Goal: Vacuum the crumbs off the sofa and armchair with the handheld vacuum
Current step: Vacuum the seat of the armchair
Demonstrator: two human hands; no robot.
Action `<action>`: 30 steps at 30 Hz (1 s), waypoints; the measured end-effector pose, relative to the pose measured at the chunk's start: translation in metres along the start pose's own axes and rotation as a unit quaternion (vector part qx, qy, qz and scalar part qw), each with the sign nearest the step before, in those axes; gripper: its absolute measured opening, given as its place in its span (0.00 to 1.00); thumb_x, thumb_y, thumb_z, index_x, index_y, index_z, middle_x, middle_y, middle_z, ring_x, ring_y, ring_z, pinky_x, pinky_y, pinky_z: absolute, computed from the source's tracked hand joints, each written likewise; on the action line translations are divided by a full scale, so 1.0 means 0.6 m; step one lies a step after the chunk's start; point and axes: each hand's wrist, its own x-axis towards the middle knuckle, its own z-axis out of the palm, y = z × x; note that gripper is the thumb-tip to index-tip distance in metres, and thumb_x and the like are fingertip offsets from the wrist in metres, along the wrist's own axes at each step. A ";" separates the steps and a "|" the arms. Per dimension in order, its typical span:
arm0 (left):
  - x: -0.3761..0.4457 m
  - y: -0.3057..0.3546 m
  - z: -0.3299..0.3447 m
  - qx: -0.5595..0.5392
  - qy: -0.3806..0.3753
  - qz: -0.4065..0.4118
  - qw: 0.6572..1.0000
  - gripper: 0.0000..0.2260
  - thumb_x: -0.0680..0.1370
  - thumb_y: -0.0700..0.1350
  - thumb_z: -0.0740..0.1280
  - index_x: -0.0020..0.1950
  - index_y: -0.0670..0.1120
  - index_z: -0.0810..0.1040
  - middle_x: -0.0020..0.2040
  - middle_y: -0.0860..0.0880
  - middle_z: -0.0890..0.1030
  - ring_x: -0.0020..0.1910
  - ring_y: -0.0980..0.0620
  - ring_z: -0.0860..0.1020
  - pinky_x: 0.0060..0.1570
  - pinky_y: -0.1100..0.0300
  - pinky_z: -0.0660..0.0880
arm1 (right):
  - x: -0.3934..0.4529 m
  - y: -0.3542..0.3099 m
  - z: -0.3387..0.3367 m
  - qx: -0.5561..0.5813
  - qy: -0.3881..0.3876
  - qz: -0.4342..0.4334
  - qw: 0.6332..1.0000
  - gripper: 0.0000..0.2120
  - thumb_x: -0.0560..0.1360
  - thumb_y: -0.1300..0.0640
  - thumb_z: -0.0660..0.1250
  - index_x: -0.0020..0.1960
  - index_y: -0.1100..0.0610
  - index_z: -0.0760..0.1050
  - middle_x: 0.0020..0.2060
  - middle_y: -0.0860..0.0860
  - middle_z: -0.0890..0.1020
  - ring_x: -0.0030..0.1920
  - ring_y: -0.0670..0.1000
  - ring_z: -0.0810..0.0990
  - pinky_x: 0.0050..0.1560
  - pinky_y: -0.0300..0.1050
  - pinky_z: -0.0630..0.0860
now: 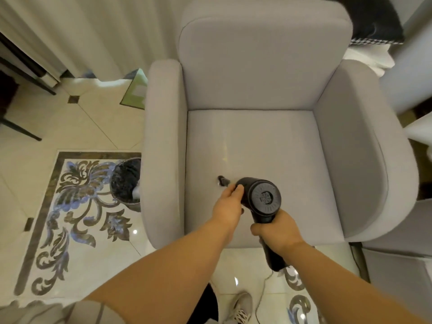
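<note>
A light grey armchair (268, 141) fills the middle of the view, seen from above. A black handheld vacuum (264, 197) hovers over the front left of the seat cushion, its narrow nozzle (222, 180) touching the fabric. My right hand (278, 232) grips the vacuum's handle from below. My left hand (228, 204) holds the front of the vacuum's body, fingers curled on it near the nozzle. A few tiny pale specks lie on the cushion (225, 159) beyond the nozzle.
A dark waste bin (126, 183) stands on the patterned tile floor against the armchair's left arm. A green box (136, 92) lies behind it near the curtain. A thin cable (261, 293) trails on the floor by my shoe (240, 307).
</note>
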 end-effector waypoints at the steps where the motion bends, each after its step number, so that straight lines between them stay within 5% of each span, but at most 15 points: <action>1: 0.001 0.005 -0.013 -0.001 0.011 0.004 1.000 0.19 0.82 0.54 0.56 0.73 0.53 0.65 0.65 0.47 0.75 0.59 0.47 0.76 0.49 0.59 0.68 | 0.002 -0.010 0.011 0.003 -0.015 -0.003 1.000 0.13 0.64 0.62 0.73 0.46 0.54 0.76 0.39 0.55 0.82 0.43 0.59 0.82 0.45 0.51 0.80; 5: 0.018 0.021 -0.047 0.003 0.020 -0.010 1.000 0.19 0.83 0.53 0.54 0.73 0.52 0.65 0.65 0.46 0.75 0.60 0.46 0.75 0.47 0.60 0.69 | 0.019 -0.041 0.041 0.003 -0.040 -0.009 0.999 0.13 0.66 0.61 0.73 0.47 0.53 0.74 0.40 0.53 0.81 0.44 0.57 0.80 0.46 0.50 0.78; 13: 0.039 0.034 0.017 0.019 -0.079 -0.055 0.995 0.17 0.82 0.56 0.53 0.71 0.57 0.66 0.63 0.49 0.76 0.55 0.48 0.76 0.56 0.53 0.69 | 0.022 -0.025 -0.012 -0.037 0.052 0.024 0.998 0.12 0.67 0.61 0.73 0.46 0.55 0.74 0.36 0.50 0.79 0.36 0.49 0.77 0.32 0.40 0.69; 21: 0.048 0.070 -0.070 0.025 -0.003 -0.010 1.000 0.20 0.83 0.55 0.53 0.74 0.53 0.64 0.65 0.47 0.75 0.57 0.47 0.76 0.52 0.57 0.68 | 0.038 -0.092 0.054 0.013 -0.015 -0.009 1.000 0.12 0.65 0.61 0.73 0.43 0.50 0.73 0.38 0.51 0.81 0.41 0.55 0.81 0.40 0.44 0.76; 30: 0.075 0.058 -0.007 0.025 -0.081 -0.058 0.995 0.20 0.82 0.58 0.53 0.74 0.56 0.64 0.63 0.48 0.76 0.56 0.48 0.76 0.56 0.53 0.68 | 0.052 -0.065 -0.002 -0.054 0.049 0.020 0.997 0.12 0.67 0.60 0.74 0.44 0.50 0.72 0.35 0.49 0.79 0.36 0.49 0.77 0.35 0.41 0.70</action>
